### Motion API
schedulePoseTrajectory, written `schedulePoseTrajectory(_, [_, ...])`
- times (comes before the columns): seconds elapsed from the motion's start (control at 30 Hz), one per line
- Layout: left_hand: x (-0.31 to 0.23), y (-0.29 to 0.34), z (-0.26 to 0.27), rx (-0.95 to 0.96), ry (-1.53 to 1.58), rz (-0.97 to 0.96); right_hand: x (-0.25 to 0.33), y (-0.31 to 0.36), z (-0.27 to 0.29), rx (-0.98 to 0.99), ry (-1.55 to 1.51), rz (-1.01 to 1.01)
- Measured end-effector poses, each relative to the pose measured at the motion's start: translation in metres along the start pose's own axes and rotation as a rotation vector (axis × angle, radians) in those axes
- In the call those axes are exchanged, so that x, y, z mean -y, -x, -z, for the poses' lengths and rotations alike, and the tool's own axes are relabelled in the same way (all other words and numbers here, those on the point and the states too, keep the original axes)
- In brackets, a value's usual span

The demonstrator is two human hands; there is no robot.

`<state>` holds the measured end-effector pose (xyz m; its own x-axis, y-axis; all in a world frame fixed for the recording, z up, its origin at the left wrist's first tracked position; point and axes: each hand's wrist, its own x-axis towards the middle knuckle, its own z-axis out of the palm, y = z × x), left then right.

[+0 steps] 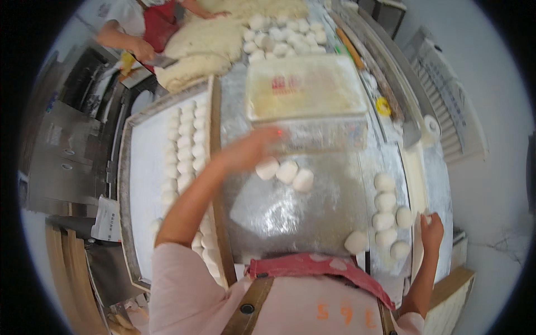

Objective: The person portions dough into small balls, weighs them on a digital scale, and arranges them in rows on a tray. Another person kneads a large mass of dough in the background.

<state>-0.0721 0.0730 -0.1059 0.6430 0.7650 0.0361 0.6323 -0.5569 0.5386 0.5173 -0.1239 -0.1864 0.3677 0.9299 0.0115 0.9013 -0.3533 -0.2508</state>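
My left hand [254, 149], smeared by motion, is over the metal worktop [273, 215], near the front of a clear plastic tub [329, 134]. Just below it, three white dough balls [287, 172] sit in a short row. My right hand [431, 231] is closed at the cream-coloured edge strip [416, 184] on the right; what its fingers grip is hidden. Beside that hand lie several more dough balls [384, 201], and a single dough ball [356, 243] rests close to my apron [324, 265].
Left of me a wooden-framed tray [215, 111] holds rows of dough balls. Behind the tub are piled dough balls [285, 36] and a large dough mass [201, 42], where another person in a red apron [160, 25] works with a blade. A rolling pin [349, 47] lies back right.
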Motion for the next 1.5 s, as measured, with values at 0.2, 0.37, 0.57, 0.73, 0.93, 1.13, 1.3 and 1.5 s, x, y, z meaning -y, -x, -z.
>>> schedulePoseTrajectory(0.2, [0.019, 0.059, -0.067, 0.047, -0.201, 0.062, 0.043, -0.056, -0.007, 0.016, -0.035, 0.084])
schedulePoseTrajectory(0.37, [0.018, 0.044, -0.072, -0.09, -0.207, 0.146, 0.052, -0.1, -0.022, 0.044, 0.038, 0.169])
schedulePoseTrajectory(0.57, [0.0, 0.032, -0.098, -0.05, -0.357, 0.042, 0.092, -0.089, -0.004, 0.017, -0.067, 0.216])
schedulePoseTrajectory(0.73, [-0.026, 0.031, -0.112, -0.049, -0.418, 0.073, 0.149, -0.044, 0.035, -0.048, -0.377, 0.309])
schedulePoseTrajectory(0.93, [-0.035, 0.022, -0.123, -0.014, -0.404, 0.203, 0.201, 0.034, -0.024, 0.376, -0.564, 0.559])
schedulePoseTrajectory(1.13, [-0.04, 0.023, -0.126, -0.027, -0.444, 0.23, 0.181, 0.051, -0.019, 0.058, -0.506, 0.413])
schedulePoseTrajectory(1.3, [-0.054, 0.023, -0.114, 0.038, -0.443, 0.281, -0.001, 0.048, -0.01, -0.588, -0.027, 0.212])
schedulePoseTrajectory(1.5, [-0.051, 0.011, -0.124, -0.014, -0.448, 0.226, -0.163, 0.091, -0.02, 0.142, -0.03, -0.381])
